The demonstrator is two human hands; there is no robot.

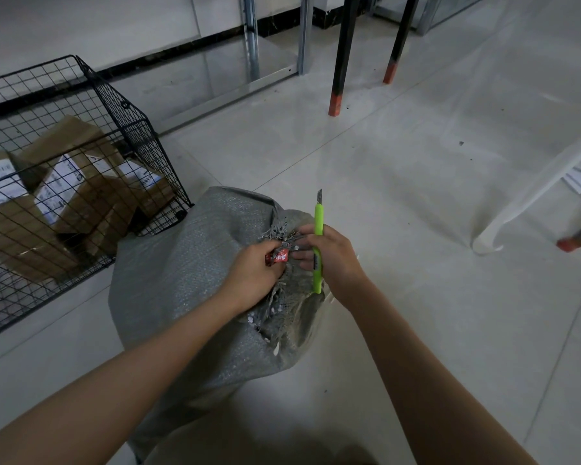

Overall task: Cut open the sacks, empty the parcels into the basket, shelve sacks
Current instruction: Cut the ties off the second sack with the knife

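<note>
The grey woven sack (188, 280) stands on the tiled floor (416, 196), bulging and lumpy, touching the near corner of the black wire basket (128, 105) on its left. It looks full and probably heavy. The plastic weave is soft and crinkly, and frayed where it bunches at the neck, so I'd expect it to slump and slip if grabbed by its smooth sides. The gathered neck seems the sensible place to hold it, and that is where both hands are. The left hand (252, 280) pinches a small red tag (280, 256) at the tie, fingers curled tight around it. The right hand (336, 260) is wrapped around a lime-green knife (318, 223), whose short blade points up and away from the body, clear of the fabric. The fingertips of that hand touch the bunched weave beside the tag. In the basket lie several brown cardboard parcels (91, 203) with white shipping labels (61, 186). There is print on them, and some white marking on the red tag, but none of it is clear enough to read from here.
</note>
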